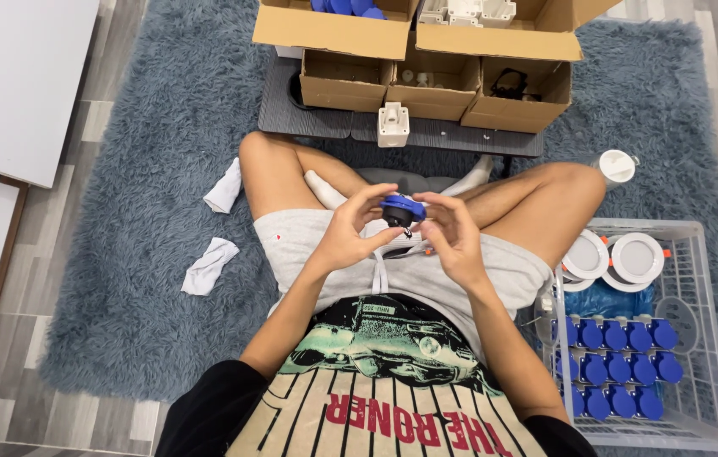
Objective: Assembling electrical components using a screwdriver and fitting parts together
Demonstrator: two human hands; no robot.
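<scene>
On the grey shag rug, work is being done cross-legged. Cardboard boxes are standing open ahead, plain brown, no labels legible; white parts are showing in one, blue in another. At the right, a white wire basket is being filled: rows of finished blue-capped pieces are lying there, suggesting a good share is done, with boxed stock still waiting. Over the lap, one blue-and-black part is being gripped between left hand and right hand, fingers closed around it.
</scene>
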